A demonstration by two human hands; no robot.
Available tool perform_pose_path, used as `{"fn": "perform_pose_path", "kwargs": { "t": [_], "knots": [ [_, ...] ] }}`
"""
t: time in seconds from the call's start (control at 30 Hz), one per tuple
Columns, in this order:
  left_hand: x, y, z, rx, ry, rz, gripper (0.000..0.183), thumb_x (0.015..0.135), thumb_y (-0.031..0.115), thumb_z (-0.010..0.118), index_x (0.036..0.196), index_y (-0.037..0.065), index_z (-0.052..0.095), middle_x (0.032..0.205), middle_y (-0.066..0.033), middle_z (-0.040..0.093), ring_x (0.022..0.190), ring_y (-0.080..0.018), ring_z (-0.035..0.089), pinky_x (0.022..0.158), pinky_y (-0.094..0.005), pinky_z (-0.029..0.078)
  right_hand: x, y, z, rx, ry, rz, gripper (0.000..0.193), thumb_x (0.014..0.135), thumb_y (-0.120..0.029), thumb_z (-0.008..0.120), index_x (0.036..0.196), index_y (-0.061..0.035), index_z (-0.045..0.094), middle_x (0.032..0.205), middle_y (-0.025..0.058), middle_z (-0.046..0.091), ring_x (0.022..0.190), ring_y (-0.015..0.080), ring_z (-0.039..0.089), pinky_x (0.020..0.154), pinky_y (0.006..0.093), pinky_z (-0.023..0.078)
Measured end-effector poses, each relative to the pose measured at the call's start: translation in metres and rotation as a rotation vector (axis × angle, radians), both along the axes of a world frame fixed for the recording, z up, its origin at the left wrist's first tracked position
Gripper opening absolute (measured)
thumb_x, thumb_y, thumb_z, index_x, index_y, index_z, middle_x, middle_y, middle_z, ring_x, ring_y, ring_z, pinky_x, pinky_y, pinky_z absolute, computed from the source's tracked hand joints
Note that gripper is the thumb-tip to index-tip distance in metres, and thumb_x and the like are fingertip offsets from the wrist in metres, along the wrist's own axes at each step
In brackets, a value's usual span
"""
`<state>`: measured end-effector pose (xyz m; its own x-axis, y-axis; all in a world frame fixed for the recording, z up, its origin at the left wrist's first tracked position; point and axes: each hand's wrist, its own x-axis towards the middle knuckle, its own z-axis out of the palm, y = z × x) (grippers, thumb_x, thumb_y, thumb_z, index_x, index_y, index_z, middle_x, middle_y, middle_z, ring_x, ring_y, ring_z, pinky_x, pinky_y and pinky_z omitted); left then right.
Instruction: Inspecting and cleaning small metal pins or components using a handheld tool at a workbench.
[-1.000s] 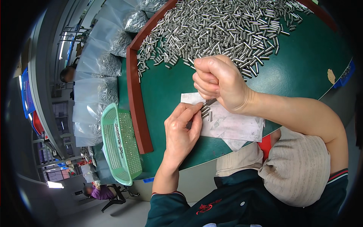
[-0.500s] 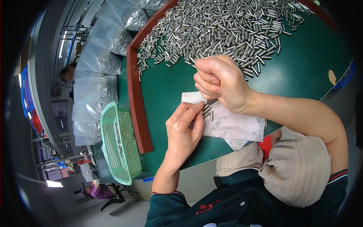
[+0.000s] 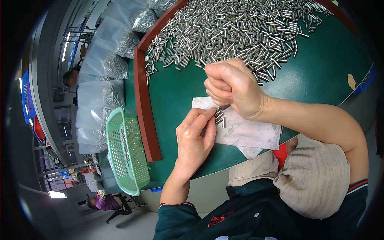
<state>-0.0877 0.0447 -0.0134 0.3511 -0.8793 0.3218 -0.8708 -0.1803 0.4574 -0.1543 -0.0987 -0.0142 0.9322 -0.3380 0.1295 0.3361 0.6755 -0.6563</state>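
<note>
Small shiny metal pins (image 3: 219, 117) stick out from the fingertips of my left hand (image 3: 192, 138), which is closed around them over a white cloth (image 3: 252, 132). One pin (image 3: 224, 122) stands out apart from that bunch, above the cloth. My right hand (image 3: 234, 88) is a closed fist, raised above and to the right of the left one. Whatever it holds, if anything, is hidden; a thin dark shape shows below it, too unclear to name. Beyond the fist a large pile of metal pins (image 3: 232, 32) spreads over the green table (image 3: 176, 92).
A red-brown wooden rail (image 3: 145, 108) borders the work area on the left. Outside it stand a light green plastic basket (image 3: 140, 160) with some pins inside and several clear bags of pins (image 3: 116, 66). A brown scrap (image 3: 351, 81) lies at the right. Another person (image 3: 107, 203) sits far left.
My right fist has shifted very slightly to the left. The left hand and the pins in it look the same.
</note>
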Motion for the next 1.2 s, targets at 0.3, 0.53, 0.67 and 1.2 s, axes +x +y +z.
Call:
{"fn": "perform_pose_path", "kwargs": {
  "t": [0.3,0.53,0.67,1.2],
  "knots": [
    [-0.001,0.002,0.003,0.034,0.122,0.040,0.019,0.067,0.001,0.064,0.086,-0.002,0.061,0.069,-0.0094,0.055,0.053,-0.0193,0.054,0.048,-0.0280,0.043,-0.002,-0.003,0.005,0.044,0.023,0.041,0.040,0.085,-0.019,0.037,0.048,-0.0135,0.025,0.039,-0.0033,0.026,0.037,0.0052,0.019,0.037,0.0222,0.016],
    [-0.001,0.001,0.006,0.128,0.006,-0.028,0.034,0.062,0.009,0.071,0.092,-0.001,0.059,0.069,-0.0079,0.053,0.057,-0.0170,0.052,0.049,-0.0276,0.044,-0.003,-0.004,0.006,0.041,0.024,0.049,0.037,0.082,-0.017,0.037,0.047,-0.0136,0.024,0.039,-0.0032,0.026,0.037,0.0050,0.019,0.037,0.0222,0.016],
    [0.000,0.002,0.008,0.155,0.081,0.000,0.034,0.063,0.006,0.069,0.095,0.000,0.058,0.071,-0.0075,0.052,0.058,-0.0166,0.052,0.051,-0.0271,0.044,-0.003,-0.005,0.006,0.049,0.037,0.059,0.037,0.082,-0.016,0.036,0.047,-0.0137,0.024,0.039,-0.0033,0.026,0.037,0.0050,0.019,0.037,0.0222,0.016],
    [0.000,0.002,0.011,0.187,0.154,0.010,0.034,0.064,0.001,0.064,0.098,0.001,0.059,0.073,-0.0072,0.054,0.060,-0.0152,0.052,0.054,-0.0261,0.044,-0.003,-0.005,0.006,0.037,0.046,0.050,0.036,0.081,-0.016,0.035,0.047,-0.0141,0.023,0.039,-0.0036,0.025,0.037,0.0052,0.017,0.037,0.0221,0.016]
  ]
}}
